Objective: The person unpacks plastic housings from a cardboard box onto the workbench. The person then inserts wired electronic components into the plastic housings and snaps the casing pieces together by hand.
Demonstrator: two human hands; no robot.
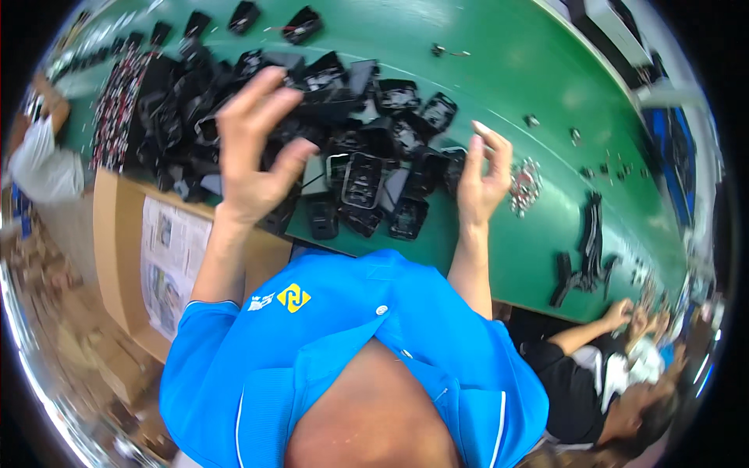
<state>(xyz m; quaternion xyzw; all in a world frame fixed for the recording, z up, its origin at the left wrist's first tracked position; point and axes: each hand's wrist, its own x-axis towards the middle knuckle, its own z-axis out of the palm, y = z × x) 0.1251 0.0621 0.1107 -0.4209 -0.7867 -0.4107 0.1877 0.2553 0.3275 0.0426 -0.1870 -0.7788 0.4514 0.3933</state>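
My left hand (257,152) is raised over the left part of a heap of black plastic housings (363,181). Its thumb and fingers are spread, and nothing shows between them. At the right edge of the heap is my right hand (484,183), fingers up and loosely bent apart, with no object visible in it. The housings are small, hollow, box-shaped shells, piled at odd angles. A small cluster of red-and-white parts (526,187) lies on the green table just right of my right hand.
An open cardboard box (117,257) with a printed sheet stands at the table's left front. Many small red, white and black parts (121,109) lie far left. Black strips (593,242) rest on the green table (538,265) at right. Other people sit at both sides.
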